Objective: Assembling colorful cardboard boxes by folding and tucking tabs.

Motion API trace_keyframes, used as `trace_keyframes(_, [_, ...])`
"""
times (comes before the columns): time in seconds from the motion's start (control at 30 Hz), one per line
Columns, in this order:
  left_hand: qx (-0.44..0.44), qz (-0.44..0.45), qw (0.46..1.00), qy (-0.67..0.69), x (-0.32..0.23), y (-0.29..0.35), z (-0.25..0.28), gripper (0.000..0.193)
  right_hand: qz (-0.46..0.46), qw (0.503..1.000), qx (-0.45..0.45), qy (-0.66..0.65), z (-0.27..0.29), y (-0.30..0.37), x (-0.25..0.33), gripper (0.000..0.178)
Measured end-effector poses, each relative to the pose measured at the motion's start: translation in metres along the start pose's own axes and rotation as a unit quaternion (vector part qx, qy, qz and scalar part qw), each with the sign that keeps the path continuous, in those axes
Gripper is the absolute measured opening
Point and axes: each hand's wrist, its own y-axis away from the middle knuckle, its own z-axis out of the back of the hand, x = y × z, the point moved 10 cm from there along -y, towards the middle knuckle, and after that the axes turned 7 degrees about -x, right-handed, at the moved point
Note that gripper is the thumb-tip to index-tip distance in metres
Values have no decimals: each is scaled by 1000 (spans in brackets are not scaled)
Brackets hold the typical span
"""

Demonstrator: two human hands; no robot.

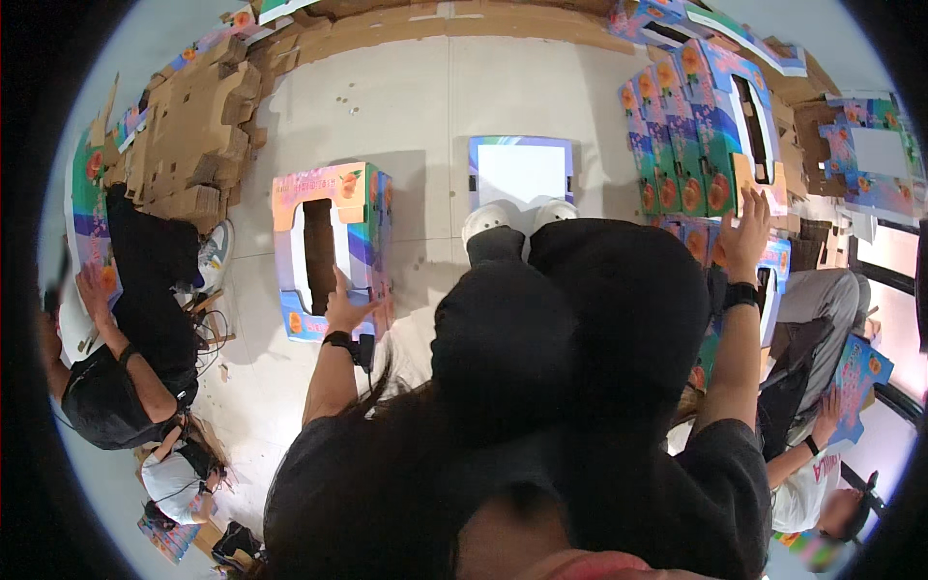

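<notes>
My left hand (348, 307) rests, fingers apart, at the near right edge of a colourful fruit-print cardboard box (350, 242). That box stands on the floor to my left and has a long dark opening in its top face. To my right, my right hand (744, 234) is spread against the near end of a row of similar boxes (688, 145), by an orange flap. Below it stands another printed box (775, 259), partly hidden by my arm and leg. Ahead of my white shoes (486, 224) lies a box with a white panel (522, 172).
Brown cardboard (179, 126) is piled at the far left, and more runs along the back edge. A person in black (145, 377) sits at the left, one hand on a printed box. At the right, another person's hand (825, 418) touches a printed carton piece (853, 387).
</notes>
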Motion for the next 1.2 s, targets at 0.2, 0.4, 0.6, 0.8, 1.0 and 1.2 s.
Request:
trace_keyframes(0.2, [-5, 9, 1000, -10, -55, 44, -40, 134, -91, 993, 54, 52, -51, -13, -36, 63])
trace_keyframes(0.4, [18, -72, 997, -5, -82, 71, -53, 112, -224, 949, 222, 21, -127, -31, -101, 100])
trace_keyframes(0.6, [-74, -121, 987, 73, -88, 76, -9, 84, -360, 887, 289, -31, -139, -38, -112, 113])
trace_keyframes(0.8, [-233, -155, 958, 63, -81, 70, 69, 49, -277, 946, 153, -74, -114, -70, -104, 97])
trace_keyframes(1.0, [-322, -222, 914, 108, -125, 62, 173, 52, -99, 990, 38, -96, -34, -94, 7, 101])
trace_keyframes(1.2, [-429, -360, 827, 43, -238, 109, 266, 61, 270, 948, 36, -167, 29, -112, 174, 102])
